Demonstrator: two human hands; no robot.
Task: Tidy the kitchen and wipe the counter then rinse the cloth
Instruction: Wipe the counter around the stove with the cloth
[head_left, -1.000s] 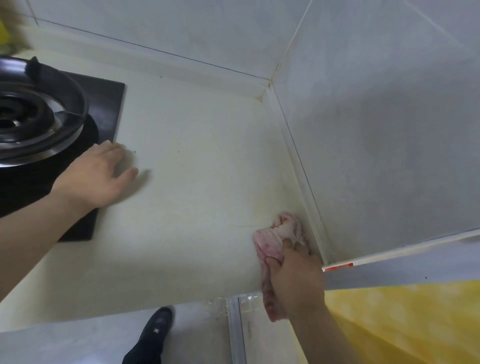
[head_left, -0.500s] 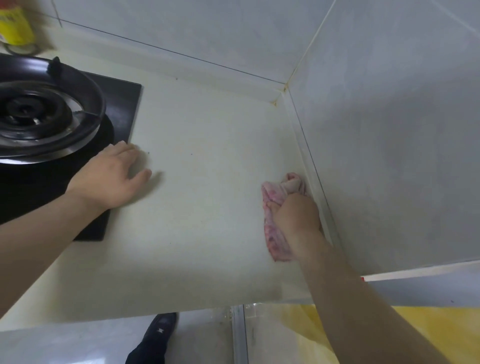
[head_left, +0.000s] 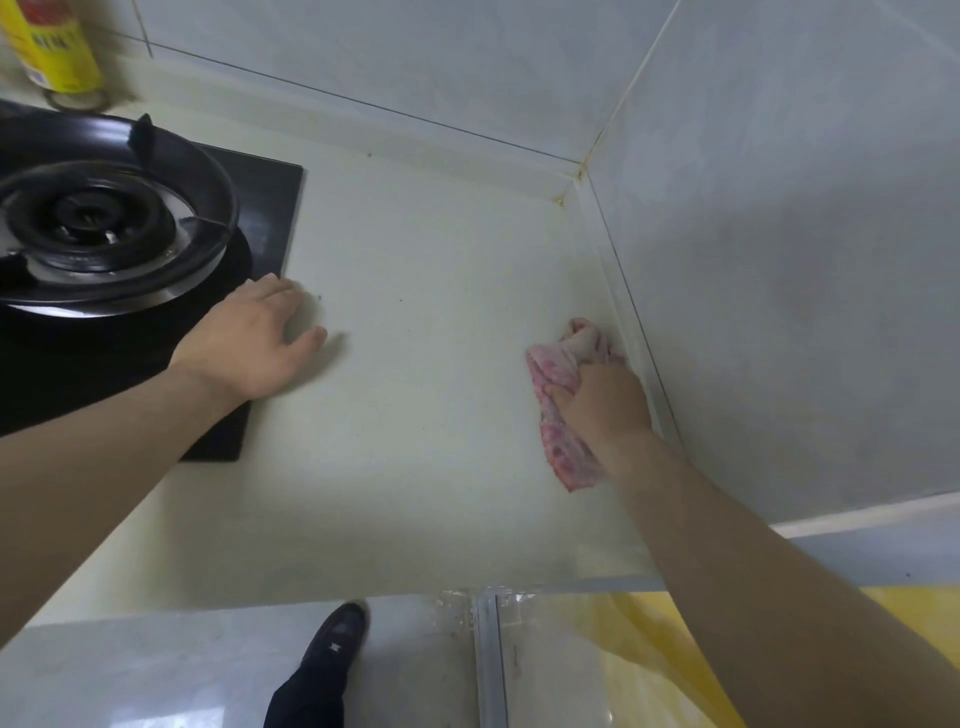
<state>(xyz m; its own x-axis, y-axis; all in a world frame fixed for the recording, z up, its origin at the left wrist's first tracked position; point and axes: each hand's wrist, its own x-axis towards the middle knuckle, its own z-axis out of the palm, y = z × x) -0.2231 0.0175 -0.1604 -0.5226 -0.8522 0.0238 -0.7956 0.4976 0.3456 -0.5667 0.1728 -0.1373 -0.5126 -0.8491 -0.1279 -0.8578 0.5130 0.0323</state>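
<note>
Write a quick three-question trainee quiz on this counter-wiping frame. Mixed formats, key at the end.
1. True or false: the right hand grips the cloth on the counter, close to the side wall.
2. Pick one: the left hand lies A) flat on the counter beside the stove; B) on the side wall; C) on the cloth.
3. Short answer: where does the yellow can stand relative to the stove?

Key: 1 true; 2 A; 3 behind it, by the back wall.
</note>
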